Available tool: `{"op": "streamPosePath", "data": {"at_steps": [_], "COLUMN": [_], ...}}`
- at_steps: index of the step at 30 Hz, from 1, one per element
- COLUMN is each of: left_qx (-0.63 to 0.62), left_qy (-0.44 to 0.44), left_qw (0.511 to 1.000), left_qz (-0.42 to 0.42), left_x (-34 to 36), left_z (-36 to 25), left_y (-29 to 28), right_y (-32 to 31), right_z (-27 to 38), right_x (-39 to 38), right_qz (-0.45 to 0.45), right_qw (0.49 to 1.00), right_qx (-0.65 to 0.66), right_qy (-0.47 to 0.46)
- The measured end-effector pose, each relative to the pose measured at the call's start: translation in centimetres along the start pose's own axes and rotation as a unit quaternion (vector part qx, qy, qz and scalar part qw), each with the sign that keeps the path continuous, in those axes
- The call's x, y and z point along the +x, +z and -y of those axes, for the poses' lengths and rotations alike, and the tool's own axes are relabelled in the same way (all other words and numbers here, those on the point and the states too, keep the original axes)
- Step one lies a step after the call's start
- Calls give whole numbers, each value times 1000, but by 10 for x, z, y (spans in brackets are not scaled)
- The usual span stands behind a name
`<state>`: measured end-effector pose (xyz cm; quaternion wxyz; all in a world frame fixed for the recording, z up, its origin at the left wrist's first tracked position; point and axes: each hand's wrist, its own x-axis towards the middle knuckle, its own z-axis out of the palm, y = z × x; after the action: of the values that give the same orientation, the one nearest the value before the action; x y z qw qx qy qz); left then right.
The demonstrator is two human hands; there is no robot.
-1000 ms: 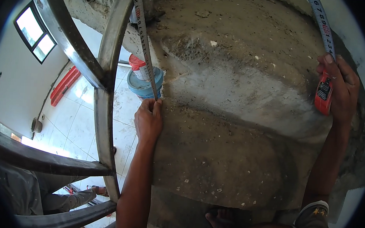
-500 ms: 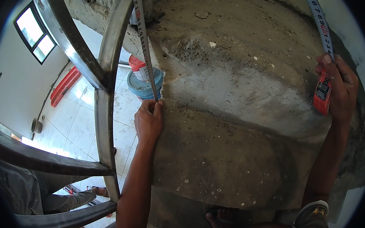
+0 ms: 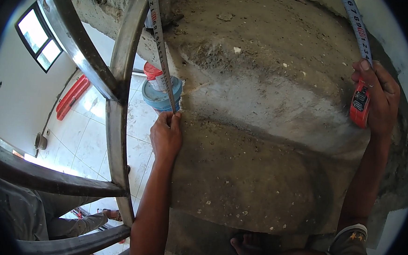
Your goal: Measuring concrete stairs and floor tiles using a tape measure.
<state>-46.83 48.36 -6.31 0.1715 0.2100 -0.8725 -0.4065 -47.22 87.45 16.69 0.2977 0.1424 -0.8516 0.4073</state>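
My left hand pinches the end of a tape measure's blade beside the edge of a rough concrete step. From there the blade runs up past the top of the view. At the far right, my right hand is wrapped round the red tape measure case, thumb on the blade. A length of blade extends upward from that hand and leaves the view. Where the two lengths join is out of sight.
Metal railing bars stand close on my left. Beyond them, on the tiled floor below, are a blue bucket, a smaller red-topped bucket and a long red case. Another person's leg shows lower left. My foot rests on a lower step.
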Motion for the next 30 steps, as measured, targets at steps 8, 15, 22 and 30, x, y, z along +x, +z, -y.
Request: {"op": "streamPosePath", "data": {"at_steps": [8,15,22,30], "left_qx": [-18,-18,-7,-14], "left_qy": [22,14,5,16], "left_qw": [1000,1000,1000,1000], "left_qz": [-13,-10,4,-13], "left_x": [1,0,-1,2], "left_z": [5,3,-1,6], "left_y": [2,2,1,3], "right_y": [5,4,5,6], "right_z": [7,6,7,5], "right_x": [-2,-2,-2,-2], "right_qz": [-10,-13,-7,-18], "right_qw": [1000,1000,1000,1000], "right_qx": [2,-1,-14,-9], "right_qy": [-20,-14,-11,-10]}}
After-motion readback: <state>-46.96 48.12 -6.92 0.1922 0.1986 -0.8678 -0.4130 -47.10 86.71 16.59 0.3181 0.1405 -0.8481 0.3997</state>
